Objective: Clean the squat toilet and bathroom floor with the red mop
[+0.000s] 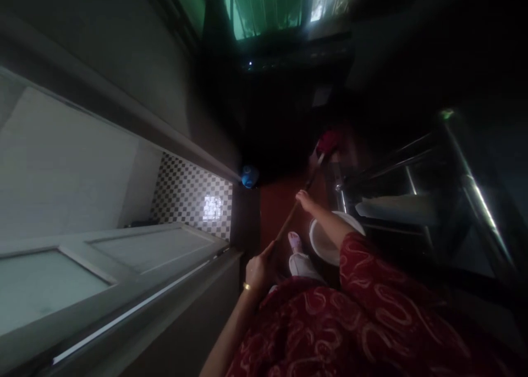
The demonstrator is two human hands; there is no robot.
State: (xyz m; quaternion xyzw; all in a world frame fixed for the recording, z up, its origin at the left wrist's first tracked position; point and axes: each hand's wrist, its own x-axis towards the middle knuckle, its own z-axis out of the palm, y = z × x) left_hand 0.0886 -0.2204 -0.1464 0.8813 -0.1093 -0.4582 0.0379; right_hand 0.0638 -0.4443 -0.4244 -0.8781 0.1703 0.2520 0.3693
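Observation:
A long thin wooden pole (290, 218) slants across the middle, from my lap side up and away toward the right. My left hand (258, 269), with a gold bangle at the wrist, is wrapped round its near end. Farther along, my right hand (304, 200) grips the same pole. Its far end reaches into shadow beside a dark pink-red thing (328, 141); what is fixed there I cannot make out. A white bucket (317, 249) stands on the reddish floor (272, 206), just under my right forearm.
On the left a pale panelled door (152, 253) stands ajar before a checkered tile floor (192, 192). A blue round object (249, 176) sits by the doorway. Shiny metal furniture legs (474, 195) rise at the right. Deep shadow covers the far area below a green-tinted window (268, 8).

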